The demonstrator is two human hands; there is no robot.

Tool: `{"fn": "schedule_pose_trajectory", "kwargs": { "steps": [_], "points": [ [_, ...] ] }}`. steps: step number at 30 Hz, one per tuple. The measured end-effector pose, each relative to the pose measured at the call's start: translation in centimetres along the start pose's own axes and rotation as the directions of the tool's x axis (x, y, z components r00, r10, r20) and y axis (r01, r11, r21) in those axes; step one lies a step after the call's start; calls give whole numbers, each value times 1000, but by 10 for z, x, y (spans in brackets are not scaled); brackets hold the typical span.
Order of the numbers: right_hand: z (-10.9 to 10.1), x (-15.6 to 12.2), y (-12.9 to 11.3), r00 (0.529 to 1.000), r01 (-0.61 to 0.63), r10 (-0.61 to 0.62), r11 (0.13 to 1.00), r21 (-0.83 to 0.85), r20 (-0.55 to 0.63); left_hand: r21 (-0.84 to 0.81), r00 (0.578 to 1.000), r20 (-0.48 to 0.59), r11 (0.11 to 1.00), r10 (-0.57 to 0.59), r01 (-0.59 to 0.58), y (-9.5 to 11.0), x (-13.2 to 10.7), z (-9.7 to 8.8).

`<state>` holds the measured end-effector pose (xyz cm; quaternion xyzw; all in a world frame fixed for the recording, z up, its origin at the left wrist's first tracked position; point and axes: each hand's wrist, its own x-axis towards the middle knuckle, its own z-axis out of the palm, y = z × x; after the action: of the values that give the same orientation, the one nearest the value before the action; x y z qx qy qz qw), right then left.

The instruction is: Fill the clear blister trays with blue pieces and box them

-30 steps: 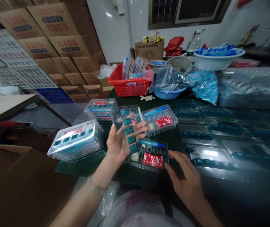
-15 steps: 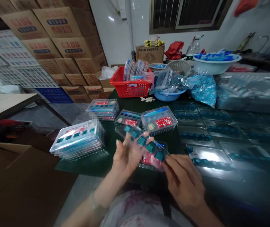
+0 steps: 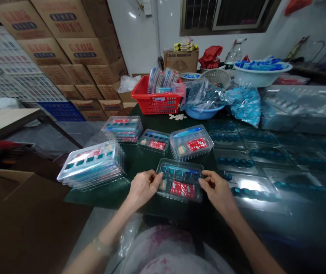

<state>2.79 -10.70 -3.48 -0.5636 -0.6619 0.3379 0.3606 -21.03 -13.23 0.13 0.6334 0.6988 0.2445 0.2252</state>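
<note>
In front of me on the dark green table lies a clear plastic tray (image 3: 168, 196) holding a red dotted packet (image 3: 182, 188), a blue pen, a small pale striped block and a row of teal pieces. My left hand (image 3: 144, 187) pinches its left edge. Opposite it, my right hand (image 3: 216, 186) pinches the upper right corner. Just behind are a similar small filled tray (image 3: 155, 140) and a thicker filled tray stack (image 3: 191, 144). Two taller stacks of filled trays stand to the left, a nearer stack (image 3: 94, 167) and a farther stack (image 3: 123, 128).
Clear plastic sheets with teal pieces (image 3: 237, 163) cover the right side of the table. At the back are a red basket (image 3: 157, 101), a blue basin (image 3: 204, 112) and a bag of blue packets (image 3: 244, 106). Cardboard boxes (image 3: 74, 49) are piled back left.
The clear piece with teal cubes, tilted in my hands earlier, now lies level over the tray. My left hand has turned palm down onto the left edge; my right hand grips the right side.
</note>
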Motion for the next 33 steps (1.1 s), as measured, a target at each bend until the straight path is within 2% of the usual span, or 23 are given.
{"fn": "schedule_pose_trajectory", "kwargs": {
  "steps": [3, 6, 8, 9, 10, 12, 14, 15, 17, 21, 24, 27, 28, 30, 31, 33],
  "points": [
    [2, 0, 4, 1000, 12, -8, 975, -220, 20, 203, 1000, 8, 979, -8, 7, -9, 6, 8],
    [2, -1, 4, 999, 12, 0, 938, -345, 33, 247, 992, -118, 969, 33, -3, -8, 6, 11],
    [2, 0, 5, 999, 30, -16, 936, -351, 44, 197, 965, -206, 972, 165, -124, -1, 5, 12],
    [3, 0, 7, 998, 42, -25, 940, -339, 54, 163, 944, -203, 959, 261, -230, 4, 5, 12],
    [4, 1, 9, 998, 51, -33, 945, -324, 61, 127, 917, -158, 928, 367, -350, 9, 5, 13],
    [7, 2, 14, 997, 62, -45, 955, -289, 65, 55, 835, 16, 833, 550, -550, 19, 8, 16],
    [9, 3, 21, 996, 72, -57, 964, -255, 67, 44, 754, 193, 762, 628, -646, 25, 13, 21],
    [10, 4, 24, 996, 78, -64, 968, -240, 66, 73, 735, 262, 746, 626, -662, 27, 17, 23],
    [12, 5, 31, 995, 85, -71, 973, -215, 71, 158, 731, 344, 731, 589, -663, 29, 23, 27],
    [12, 5, 40, 988, 76, -48, 978, -194, 146, 256, 722, 401, 688, 564, -679, 31, 28, 25],
    [11, 5, 45, 977, 93, -52, 976, -195, 209, 289, 709, 440, 661, 551, -692, 28, 23, 15],
    [9, 4, 45, 969, 153, -111, 971, -181, 223, 277, 710, 456, 672, 537, -687, 21, 18, -4],
    [8, 5, 42, 973, 175, -137, 964, -201, 188, 270, 712, 448, 678, 540, -684, 19, 19, -14],
    [6, 8, 29, 970, 243, -241, 923, -297, 45, 277, 726, 399, 681, 560, -678, 16, 25, -37],
    [6, 12, 19, 944, 296, -329, 883, -364, -29, 291, 732, 357, 675, 581, -678, 16, 32, -49],
    [9, 24, -3, 845, 430, -530, 753, -498, -73, 337, 743, 269, 663, 613, -668, 20, 52, -70]
  ]
}}
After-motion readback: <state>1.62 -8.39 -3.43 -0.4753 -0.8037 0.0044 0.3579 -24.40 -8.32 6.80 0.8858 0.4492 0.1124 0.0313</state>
